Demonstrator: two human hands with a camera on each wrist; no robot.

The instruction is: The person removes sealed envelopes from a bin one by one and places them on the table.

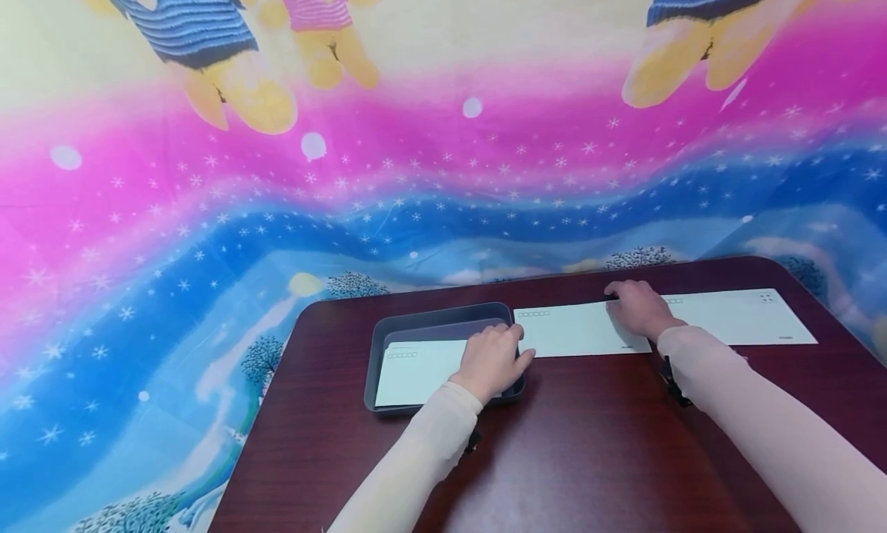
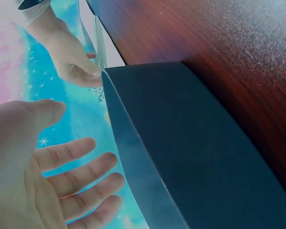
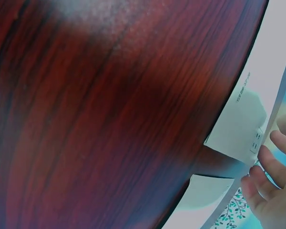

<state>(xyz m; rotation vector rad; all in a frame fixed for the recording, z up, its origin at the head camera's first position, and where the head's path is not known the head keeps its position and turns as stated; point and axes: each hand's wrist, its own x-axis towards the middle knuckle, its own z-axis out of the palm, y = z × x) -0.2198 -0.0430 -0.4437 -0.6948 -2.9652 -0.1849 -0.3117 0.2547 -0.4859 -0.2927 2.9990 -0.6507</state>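
A dark grey tray (image 1: pixel 377 363) stands on the left of the table, with white envelopes (image 1: pixel 416 387) lying in it. Above the tray's right end is my left hand (image 1: pixel 490 360); the left wrist view shows its fingers (image 2: pixel 86 179) spread and loosely bent, with nothing between them. My right hand (image 1: pixel 640 310) is over the far right corner of a middle envelope (image 1: pixel 568 329), its fingertips close to the printed stamp box. Whether they touch the paper I cannot tell. Another envelope (image 1: pixel 741 317) lies just to the right, a narrow gap between the two.
The dark red-brown wooden table (image 1: pixel 568 456) has rounded back corners. Directly behind it hangs a colourful cloth backdrop (image 1: pixel 416 155) with snowflakes and cartoon bears. Both envelopes outside the tray lie in a row near the table's back edge.
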